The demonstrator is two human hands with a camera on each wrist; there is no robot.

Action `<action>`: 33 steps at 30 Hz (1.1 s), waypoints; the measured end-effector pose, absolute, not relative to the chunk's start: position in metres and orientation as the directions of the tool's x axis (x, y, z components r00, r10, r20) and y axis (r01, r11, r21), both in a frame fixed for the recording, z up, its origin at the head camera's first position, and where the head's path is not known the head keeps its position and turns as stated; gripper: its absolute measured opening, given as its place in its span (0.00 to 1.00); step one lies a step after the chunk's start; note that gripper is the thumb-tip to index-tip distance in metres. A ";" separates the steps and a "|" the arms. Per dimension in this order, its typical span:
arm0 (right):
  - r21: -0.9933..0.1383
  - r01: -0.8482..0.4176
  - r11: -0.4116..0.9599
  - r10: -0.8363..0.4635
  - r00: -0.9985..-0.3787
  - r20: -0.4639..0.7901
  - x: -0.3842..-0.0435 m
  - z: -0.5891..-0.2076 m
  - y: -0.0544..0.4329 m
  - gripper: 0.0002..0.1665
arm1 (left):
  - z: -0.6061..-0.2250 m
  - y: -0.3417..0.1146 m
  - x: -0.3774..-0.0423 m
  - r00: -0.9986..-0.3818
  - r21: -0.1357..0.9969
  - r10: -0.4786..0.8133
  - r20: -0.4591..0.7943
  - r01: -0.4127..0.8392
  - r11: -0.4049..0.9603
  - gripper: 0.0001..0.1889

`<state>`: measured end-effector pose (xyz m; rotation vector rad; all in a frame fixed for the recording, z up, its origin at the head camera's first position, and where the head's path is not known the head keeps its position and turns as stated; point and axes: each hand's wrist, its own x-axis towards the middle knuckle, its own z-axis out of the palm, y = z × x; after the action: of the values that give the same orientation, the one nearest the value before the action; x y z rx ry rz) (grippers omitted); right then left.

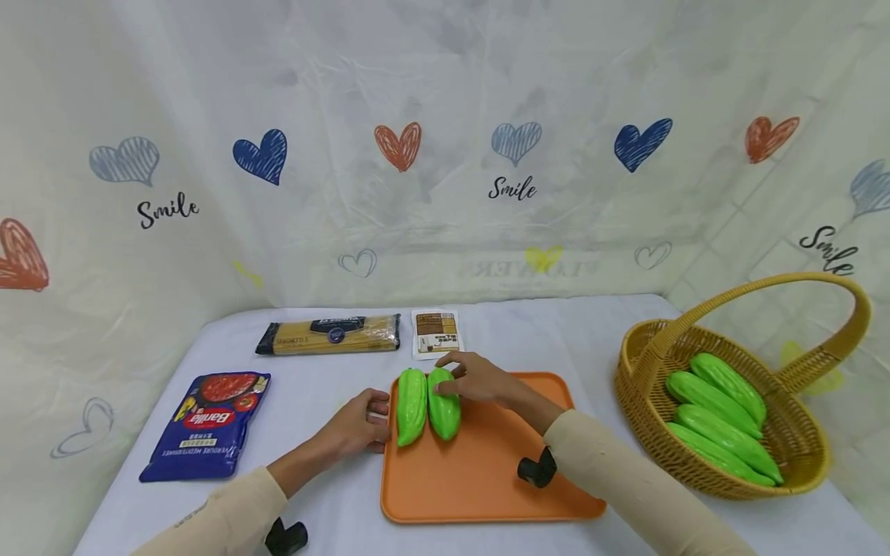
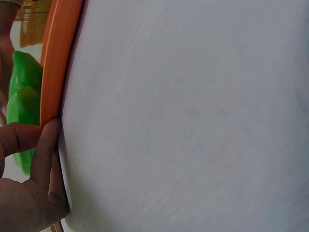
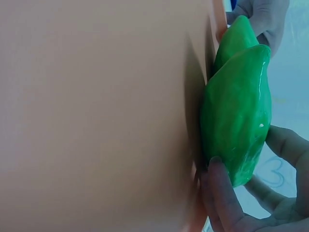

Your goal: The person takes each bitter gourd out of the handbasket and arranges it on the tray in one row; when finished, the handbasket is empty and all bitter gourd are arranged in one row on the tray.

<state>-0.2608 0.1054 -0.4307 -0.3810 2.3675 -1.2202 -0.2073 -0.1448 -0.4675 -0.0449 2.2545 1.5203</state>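
Two glossy green, ridged bitter melons lie side by side at the left end of an orange tray [image 1: 501, 479]. My right hand [image 1: 477, 378] grips the right bitter melon [image 1: 445, 413] near its far end. In the right wrist view, the fingers and thumb sit around one end of that melon [image 3: 236, 111]. The left bitter melon [image 1: 412, 409] lies close beside it, next to the tray's left rim. My left hand [image 1: 365, 423] pinches that rim; in the left wrist view, thumb and fingers sit on either side of the tray edge [image 2: 58, 72].
A wicker basket [image 1: 640, 386] with a tall handle stands at right, holding several more green bitter melons [image 1: 726, 436]. A spaghetti pack [image 1: 330, 334] and a small white packet [image 1: 437, 333] lie behind the tray. A blue Barilla pouch [image 1: 207, 425] lies at left on the white tablecloth.
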 end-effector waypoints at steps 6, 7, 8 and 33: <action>-0.829 -0.023 0.559 -0.430 -0.863 -0.266 -0.261 -0.432 0.102 0.34 | -0.468 -0.145 -0.207 -0.912 0.877 0.201 -0.357 -0.253 0.409 0.35; -0.829 -0.023 0.558 -0.433 -0.861 -0.267 -0.261 -0.432 0.102 0.34 | -0.468 -0.145 -0.207 -0.912 0.876 0.200 -0.357 -0.253 0.410 0.35; -0.829 -0.024 0.558 -0.435 -0.860 -0.268 -0.261 -0.432 0.102 0.34 | -0.468 -0.145 -0.207 -0.913 0.877 0.200 -0.357 -0.253 0.409 0.34; -0.773 -0.047 0.633 -0.415 -0.864 -0.287 -0.255 -0.421 0.133 0.41 | -0.469 -0.143 -0.208 -0.916 0.887 0.200 -0.348 -0.253 0.387 0.35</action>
<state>-0.2546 0.1334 -0.4205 -0.3637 2.4132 -1.1248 -0.2077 -0.1435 -0.4686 -0.0454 2.2510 1.5436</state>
